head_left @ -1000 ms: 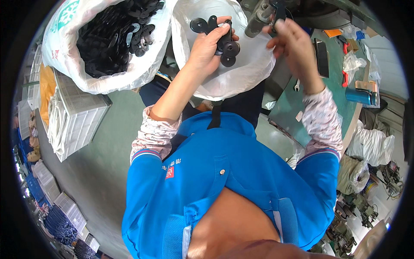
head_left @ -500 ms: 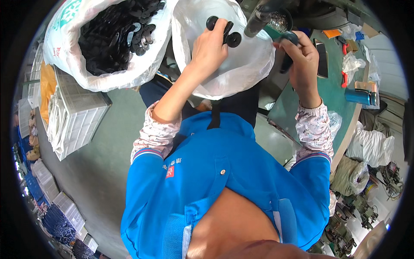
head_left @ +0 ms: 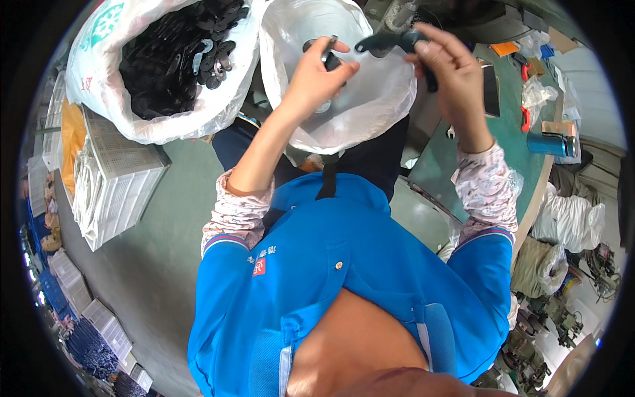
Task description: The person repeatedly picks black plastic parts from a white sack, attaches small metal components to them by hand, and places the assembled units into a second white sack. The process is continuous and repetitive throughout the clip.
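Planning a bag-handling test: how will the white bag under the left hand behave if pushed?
The white bag would probably fold, since its rim is wrinkled. Its smooth sheen suggests it may be slippery. The round open mouth hints at stiffer support, but none is visible.

On my feed, the left hand's (head_left: 316, 78) fingers cover most of its black parts (head_left: 331, 61), so I can't count them. The right hand (head_left: 453, 66) hides the middle of a black lever-shaped piece (head_left: 382, 43). The top edge crops the printed white plastic bag (head_left: 175, 130). Rim-side machinery (head_left: 561, 319) is too small to identify.
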The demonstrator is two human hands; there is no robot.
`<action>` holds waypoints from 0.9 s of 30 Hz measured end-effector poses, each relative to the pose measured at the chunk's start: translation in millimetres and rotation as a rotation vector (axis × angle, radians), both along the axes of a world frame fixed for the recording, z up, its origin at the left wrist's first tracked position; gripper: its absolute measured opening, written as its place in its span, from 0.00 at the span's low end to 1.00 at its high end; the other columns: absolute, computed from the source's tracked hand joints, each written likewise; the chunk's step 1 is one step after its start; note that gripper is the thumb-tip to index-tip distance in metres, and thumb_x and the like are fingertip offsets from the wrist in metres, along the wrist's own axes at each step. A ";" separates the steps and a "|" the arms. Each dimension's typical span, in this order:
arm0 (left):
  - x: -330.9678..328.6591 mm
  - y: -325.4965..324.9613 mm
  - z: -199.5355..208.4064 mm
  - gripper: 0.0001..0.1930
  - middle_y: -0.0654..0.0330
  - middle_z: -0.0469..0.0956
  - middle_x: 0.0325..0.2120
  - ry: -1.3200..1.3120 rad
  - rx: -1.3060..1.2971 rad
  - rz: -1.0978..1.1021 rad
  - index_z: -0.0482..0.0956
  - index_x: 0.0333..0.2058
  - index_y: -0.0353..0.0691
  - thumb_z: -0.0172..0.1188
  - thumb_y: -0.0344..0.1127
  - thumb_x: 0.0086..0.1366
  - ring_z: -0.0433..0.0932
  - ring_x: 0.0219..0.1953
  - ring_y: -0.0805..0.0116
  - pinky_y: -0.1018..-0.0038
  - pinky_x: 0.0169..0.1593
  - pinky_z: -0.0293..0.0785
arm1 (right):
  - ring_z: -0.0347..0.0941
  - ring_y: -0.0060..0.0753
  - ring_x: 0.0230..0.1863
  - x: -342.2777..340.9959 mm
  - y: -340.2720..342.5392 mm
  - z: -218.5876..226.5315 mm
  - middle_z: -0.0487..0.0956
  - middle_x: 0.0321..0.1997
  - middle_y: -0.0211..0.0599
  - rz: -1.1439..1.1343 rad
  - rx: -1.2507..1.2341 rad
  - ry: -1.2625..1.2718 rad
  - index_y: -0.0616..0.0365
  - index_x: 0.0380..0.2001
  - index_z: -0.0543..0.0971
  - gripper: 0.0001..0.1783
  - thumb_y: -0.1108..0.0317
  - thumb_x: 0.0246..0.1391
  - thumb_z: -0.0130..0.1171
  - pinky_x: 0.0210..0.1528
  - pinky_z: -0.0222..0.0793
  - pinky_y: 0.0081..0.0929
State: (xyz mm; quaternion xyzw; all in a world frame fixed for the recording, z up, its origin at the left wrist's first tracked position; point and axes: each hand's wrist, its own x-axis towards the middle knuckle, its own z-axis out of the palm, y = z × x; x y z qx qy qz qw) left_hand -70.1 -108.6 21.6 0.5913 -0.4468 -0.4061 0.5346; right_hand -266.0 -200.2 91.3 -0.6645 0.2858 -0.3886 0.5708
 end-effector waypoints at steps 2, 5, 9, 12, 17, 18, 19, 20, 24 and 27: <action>1.0 0.7 3.6 0.15 0.56 0.74 0.30 0.453 0.007 -0.048 0.69 0.46 0.34 0.58 0.34 0.63 0.75 0.27 0.70 0.75 0.29 0.73 | 0.74 0.19 0.29 1.6 -11.1 22.6 0.80 0.34 0.35 -0.053 -0.058 0.019 0.63 0.51 0.74 0.17 0.73 0.58 0.54 0.35 0.69 0.16; -0.6 0.4 8.9 0.16 0.52 0.74 0.36 0.741 -0.069 -0.076 0.68 0.50 0.35 0.55 0.33 0.65 0.77 0.32 0.66 0.71 0.36 0.76 | 0.71 0.21 0.16 37.2 -34.7 53.2 0.79 0.26 0.39 -0.120 -0.056 -0.114 0.71 0.47 0.72 0.15 0.73 0.59 0.52 0.14 0.64 0.17; -5.1 -9.7 10.7 0.20 0.42 0.72 0.45 0.854 -0.193 -0.069 0.62 0.54 0.33 0.52 0.31 0.66 0.76 0.47 0.51 0.59 0.51 0.75 | 0.72 0.22 0.16 33.9 -57.3 76.7 0.79 0.26 0.38 -0.044 0.230 0.216 0.71 0.46 0.72 0.14 0.71 0.60 0.51 0.14 0.65 0.16; -0.1 -13.3 6.0 0.22 0.40 0.69 0.48 0.853 -0.277 -0.001 0.59 0.55 0.32 0.52 0.29 0.65 0.73 0.50 0.46 0.53 0.56 0.72 | 0.71 0.22 0.16 39.1 -48.9 61.6 0.79 0.28 0.36 -0.022 0.280 0.091 0.69 0.46 0.73 0.14 0.71 0.60 0.51 0.15 0.64 0.16; -3.4 -16.3 2.0 0.22 0.39 0.69 0.48 0.952 -0.314 0.060 0.60 0.55 0.33 0.54 0.27 0.64 0.73 0.51 0.45 0.53 0.56 0.71 | 0.74 0.21 0.26 5.1 -4.7 -0.6 0.79 0.39 0.37 0.075 0.286 0.131 0.59 0.55 0.70 0.20 0.67 0.60 0.54 0.27 0.70 0.17; -4.8 -15.9 -0.1 0.22 0.39 0.69 0.48 0.969 -0.308 0.055 0.60 0.55 0.33 0.54 0.28 0.64 0.73 0.51 0.45 0.54 0.56 0.71 | 0.75 0.23 0.28 1.4 11.0 -13.8 0.79 0.40 0.36 0.109 0.063 0.213 0.57 0.55 0.71 0.22 0.69 0.57 0.57 0.28 0.71 0.17; -6.7 -16.2 -1.5 0.22 0.40 0.69 0.48 0.986 -0.299 0.047 0.60 0.55 0.33 0.54 0.28 0.64 0.73 0.51 0.45 0.54 0.56 0.71 | 0.76 0.25 0.29 -1.1 25.2 -28.8 0.78 0.40 0.35 0.137 -0.158 0.294 0.55 0.54 0.71 0.23 0.71 0.54 0.60 0.28 0.71 0.18; -9.1 -15.4 -0.8 0.22 0.40 0.70 0.48 0.991 -0.276 0.007 0.61 0.55 0.34 0.54 0.28 0.64 0.73 0.51 0.46 0.55 0.56 0.71 | 0.75 0.26 0.30 0.6 35.5 -40.7 0.75 0.40 0.33 0.116 -0.494 0.290 0.50 0.52 0.74 0.25 0.74 0.49 0.63 0.28 0.71 0.18; -21.6 -8.6 2.2 0.21 0.43 0.72 0.48 0.993 -0.234 -0.187 0.63 0.55 0.37 0.54 0.31 0.65 0.72 0.53 0.48 0.57 0.55 0.72 | 0.74 0.32 0.33 1.2 43.0 -42.1 0.72 0.40 0.35 0.163 -1.032 0.474 0.49 0.45 0.79 0.25 0.80 0.41 0.62 0.34 0.71 0.22; -21.0 -4.2 3.6 0.19 0.47 0.73 0.46 0.956 -0.184 -0.250 0.64 0.54 0.39 0.54 0.32 0.65 0.75 0.49 0.52 0.61 0.49 0.75 | 0.74 0.39 0.37 -1.9 48.4 -22.3 0.73 0.43 0.38 0.194 -1.161 0.263 0.51 0.43 0.80 0.22 0.82 0.42 0.59 0.41 0.72 0.29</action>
